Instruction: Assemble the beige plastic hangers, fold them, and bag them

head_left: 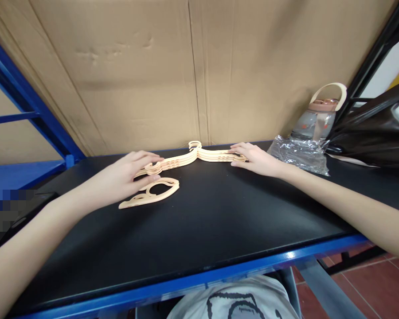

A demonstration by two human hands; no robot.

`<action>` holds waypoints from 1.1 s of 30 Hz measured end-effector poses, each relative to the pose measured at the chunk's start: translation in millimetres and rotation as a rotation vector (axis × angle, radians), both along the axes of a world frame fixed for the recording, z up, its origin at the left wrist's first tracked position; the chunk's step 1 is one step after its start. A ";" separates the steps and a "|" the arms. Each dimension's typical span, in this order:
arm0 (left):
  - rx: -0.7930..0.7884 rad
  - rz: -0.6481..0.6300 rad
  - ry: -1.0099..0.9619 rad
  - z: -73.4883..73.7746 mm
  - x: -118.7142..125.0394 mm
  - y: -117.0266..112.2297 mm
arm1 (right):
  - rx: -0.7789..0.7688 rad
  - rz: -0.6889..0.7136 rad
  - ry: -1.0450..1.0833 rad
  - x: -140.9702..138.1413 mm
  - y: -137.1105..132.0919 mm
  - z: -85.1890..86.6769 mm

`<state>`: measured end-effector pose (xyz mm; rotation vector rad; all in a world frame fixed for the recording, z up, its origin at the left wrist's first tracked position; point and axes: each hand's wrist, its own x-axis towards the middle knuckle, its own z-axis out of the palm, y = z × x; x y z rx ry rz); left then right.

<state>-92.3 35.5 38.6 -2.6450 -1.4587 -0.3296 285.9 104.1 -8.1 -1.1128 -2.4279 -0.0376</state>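
Observation:
A stack of several cream plastic clothes hangers lies on the black tabletop, hooks pointing to the back. My left hand is at its left end, fingers over the top edge and thumb on the near side. The right end sits between the fingers and thumb of my right hand. Just in front of the stack's left arm lies a separate folded cream hanger; my left thumb is above its far part, and whether they touch I cannot tell.
A cardboard sheet stands along the back. At the right are a crumpled clear plastic bag, a water bottle with a handle and a black bag. A blue metal frame rises on the left.

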 end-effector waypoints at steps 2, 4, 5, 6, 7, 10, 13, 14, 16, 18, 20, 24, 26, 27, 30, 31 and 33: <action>0.108 0.085 -0.023 -1.8 -9.1 9.5 | 0.021 -0.036 0.023 2.2 4.3 0.0; 0.122 0.151 -0.031 -4.1 -19.0 18.6 | 0.008 -0.081 0.053 5.1 8.4 0.1; 0.106 0.172 -0.033 -5.3 -23.2 22.5 | -0.008 -0.101 0.068 6.5 10.2 0.0; 0.085 0.186 -0.036 -6.4 -26.5 25.6 | -0.026 -0.116 0.080 7.9 11.7 -0.2; 0.064 0.191 -0.038 -7.3 -28.5 28.0 | -0.041 -0.125 0.092 9.0 12.9 -0.5; 0.034 0.160 -0.049 -9.1 -26.9 30.8 | -0.055 -0.133 0.093 10.1 14.0 -1.4; 0.046 0.076 -0.056 -10.0 -19.8 29.7 | -0.048 -0.132 0.067 8.8 13.0 -0.7; 0.048 0.044 -0.051 -10.3 -18.1 29.2 | -0.047 -0.130 0.059 8.4 12.7 -0.3; 0.051 -0.019 -0.035 -11.1 -16.8 28.5 | -0.050 -0.128 0.049 8.1 12.9 0.1; 0.058 -0.061 -0.022 -12.0 -17.6 28.3 | -0.059 -0.129 0.052 8.4 14.0 -0.5; 0.072 -0.075 -0.021 -12.6 -18.6 27.7 | -0.070 -0.130 0.065 9.1 15.4 -1.8; 0.047 -0.054 -0.008 -11.6 -16.0 24.6 | -0.095 -0.122 0.089 10.6 17.6 -3.6; 0.014 -0.047 -0.003 -10.5 -13.6 23.0 | -0.101 -0.128 0.097 11.4 18.2 -3.1; 0.003 -0.047 -0.006 -10.0 -12.6 22.4 | -0.103 -0.135 0.101 11.7 18.4 -2.6; 0.006 -0.052 -0.030 -9.0 -11.4 21.8 | -0.108 -0.149 0.111 12.3 18.4 -1.0; 0.012 -0.052 -0.036 -8.8 -11.4 21.7 | -0.110 -0.150 0.114 12.3 18.4 -0.6; 0.019 -0.054 -0.040 -8.4 -11.1 21.4 | -0.117 -0.150 0.120 12.2 18.5 -0.3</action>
